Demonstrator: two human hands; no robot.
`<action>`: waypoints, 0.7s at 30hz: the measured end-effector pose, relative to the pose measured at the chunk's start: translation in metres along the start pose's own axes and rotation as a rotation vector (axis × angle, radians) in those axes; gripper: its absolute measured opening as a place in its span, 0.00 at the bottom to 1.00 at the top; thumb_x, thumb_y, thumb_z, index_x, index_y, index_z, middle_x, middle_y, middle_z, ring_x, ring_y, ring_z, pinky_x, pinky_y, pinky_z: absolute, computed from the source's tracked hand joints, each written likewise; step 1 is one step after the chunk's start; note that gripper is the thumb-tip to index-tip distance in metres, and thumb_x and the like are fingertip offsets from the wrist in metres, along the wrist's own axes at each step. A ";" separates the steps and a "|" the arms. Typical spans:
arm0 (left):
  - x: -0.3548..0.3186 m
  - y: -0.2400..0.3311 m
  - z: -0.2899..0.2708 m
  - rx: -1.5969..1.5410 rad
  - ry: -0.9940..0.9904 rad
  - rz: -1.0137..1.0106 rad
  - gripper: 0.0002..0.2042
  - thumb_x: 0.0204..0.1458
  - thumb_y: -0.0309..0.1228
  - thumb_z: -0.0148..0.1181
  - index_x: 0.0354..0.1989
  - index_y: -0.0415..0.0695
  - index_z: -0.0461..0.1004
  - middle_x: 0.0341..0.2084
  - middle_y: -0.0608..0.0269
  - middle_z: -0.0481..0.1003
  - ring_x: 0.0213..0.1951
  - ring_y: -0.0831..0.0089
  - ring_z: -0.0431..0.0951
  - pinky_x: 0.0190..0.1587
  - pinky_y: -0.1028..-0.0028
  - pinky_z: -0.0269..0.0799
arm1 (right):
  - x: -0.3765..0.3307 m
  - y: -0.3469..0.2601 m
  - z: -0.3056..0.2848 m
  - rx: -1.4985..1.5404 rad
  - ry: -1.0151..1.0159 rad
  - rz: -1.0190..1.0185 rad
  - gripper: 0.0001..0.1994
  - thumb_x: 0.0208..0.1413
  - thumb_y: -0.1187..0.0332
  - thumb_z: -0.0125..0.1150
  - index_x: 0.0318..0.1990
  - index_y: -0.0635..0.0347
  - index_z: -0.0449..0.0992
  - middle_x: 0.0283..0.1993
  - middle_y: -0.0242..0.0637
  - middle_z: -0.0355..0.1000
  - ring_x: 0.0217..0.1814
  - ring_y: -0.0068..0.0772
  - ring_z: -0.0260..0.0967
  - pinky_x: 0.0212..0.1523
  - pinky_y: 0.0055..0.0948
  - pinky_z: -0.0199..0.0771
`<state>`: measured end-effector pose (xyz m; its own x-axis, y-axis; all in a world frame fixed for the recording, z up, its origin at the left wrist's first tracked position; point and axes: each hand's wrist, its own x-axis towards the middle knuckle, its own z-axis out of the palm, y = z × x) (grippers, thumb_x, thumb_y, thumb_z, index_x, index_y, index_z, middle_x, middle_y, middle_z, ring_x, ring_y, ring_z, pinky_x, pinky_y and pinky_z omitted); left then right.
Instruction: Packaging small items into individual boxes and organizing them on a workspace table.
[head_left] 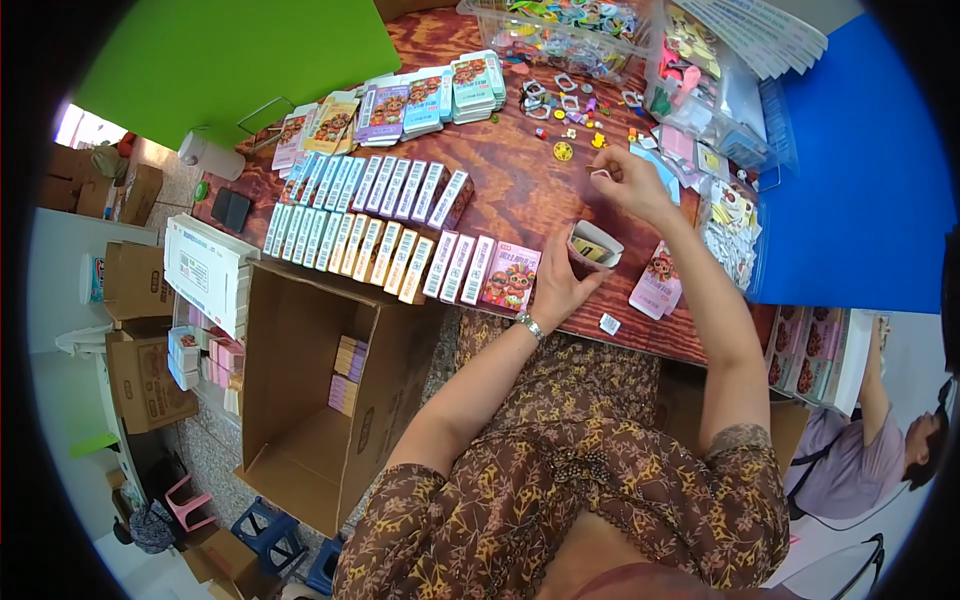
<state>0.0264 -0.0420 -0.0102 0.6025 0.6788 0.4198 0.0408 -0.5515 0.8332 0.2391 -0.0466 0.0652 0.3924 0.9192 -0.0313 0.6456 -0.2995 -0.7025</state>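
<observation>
My left hand [565,288] is closed around the side of a small open carton [612,240] standing upright on the table. Something yellow and dark shows inside it. My right hand [636,184] hovers behind the carton, thumb and fingers pinched on a small pale pinkish piece [600,174], too small to name. A pink printed box [511,274] stands against my left hand, ending a row of filled-looking boxes [368,243]. To the right of the carton lies a stack of flat pink cartons [657,284], with a small white printed square [609,323] near the table's front edge.
Loose trinkets [570,110] are scattered behind my hands. Clear bins [560,40] of small parts stand at the back and right. Flat carton stacks [425,102] line the back left. A large cardboard box [300,390] stands below the table's left. Another person [860,450] is at right.
</observation>
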 end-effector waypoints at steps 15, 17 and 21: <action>0.006 0.002 0.009 -0.083 -0.046 0.128 0.40 0.38 0.25 0.75 0.63 0.37 0.60 0.53 0.45 0.69 0.55 0.48 0.71 0.57 0.58 0.68 | -0.115 -0.070 0.007 -0.536 0.079 -0.412 0.15 0.55 0.71 0.56 0.51 0.56 0.70 0.47 0.42 0.73 0.46 0.45 0.78 0.38 0.39 0.83; 0.000 -0.006 -0.001 -0.099 -0.091 0.006 0.39 0.38 0.24 0.74 0.62 0.37 0.61 0.53 0.47 0.69 0.55 0.49 0.71 0.58 0.59 0.68 | -0.113 -0.080 0.010 -0.508 0.079 -0.495 0.15 0.55 0.71 0.57 0.51 0.55 0.71 0.51 0.39 0.73 0.49 0.45 0.78 0.39 0.38 0.83; -0.002 0.002 0.000 -0.028 -0.038 0.007 0.42 0.40 0.27 0.76 0.65 0.35 0.58 0.54 0.45 0.68 0.56 0.49 0.71 0.58 0.59 0.68 | -0.126 -0.064 -0.013 -0.323 0.203 -0.579 0.15 0.56 0.70 0.61 0.52 0.52 0.75 0.51 0.38 0.75 0.49 0.43 0.77 0.41 0.38 0.82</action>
<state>0.0253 -0.0443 -0.0093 0.6323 0.6561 0.4120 0.0148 -0.5419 0.8403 0.1568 -0.1463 0.1228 0.0200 0.8974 0.4408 0.9385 0.1352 -0.3178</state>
